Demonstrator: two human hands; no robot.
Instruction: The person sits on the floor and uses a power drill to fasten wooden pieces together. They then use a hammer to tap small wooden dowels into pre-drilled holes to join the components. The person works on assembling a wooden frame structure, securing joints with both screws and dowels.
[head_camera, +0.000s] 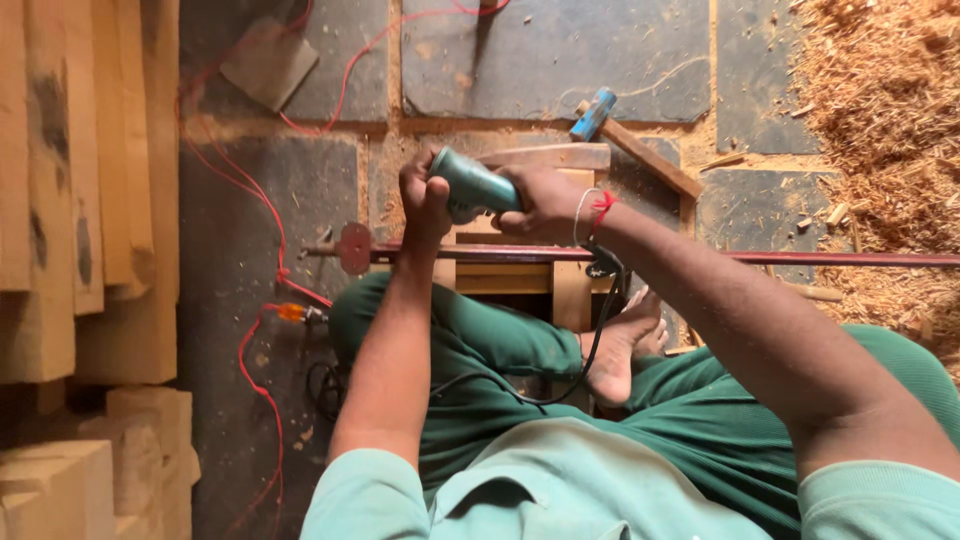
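**woodshed_pete:** ok so what's each hand doing here?

**grain_guy:** Both are wrapped around a teal power tool (475, 186), held just above a wooden workpiece (520, 270) on the stone floor (560, 60). The left hand (425, 200) is closed around the front end of the tool, fingers curled tight. The right hand (545, 203) grips the body further back, also fully closed around it. There's a red thread and a thin bangle on that wrist.

**woodshed_pete:** what's that long red thing?

**grain_guy:** A red metal bar (780, 258) running across the workpiece, right under the hands, with a round disc (354, 247) at its left end. Looks like a bar clamp, can't say for sure.

**woodshed_pete:** and the surroundings?

**grain_guy:** The person sits cross-legged in green trousers, one bare foot (620, 345) tucked just beside the workpiece. A black cord (590, 350) drops from the tool across the lap. A red cable (255, 200) snakes over the floor on the left. A blue-headed hammer (625, 135) lies just beyond the workpiece. Stacked timber (70, 200) on the left, a heap of wood shavings (880, 120) on the right.
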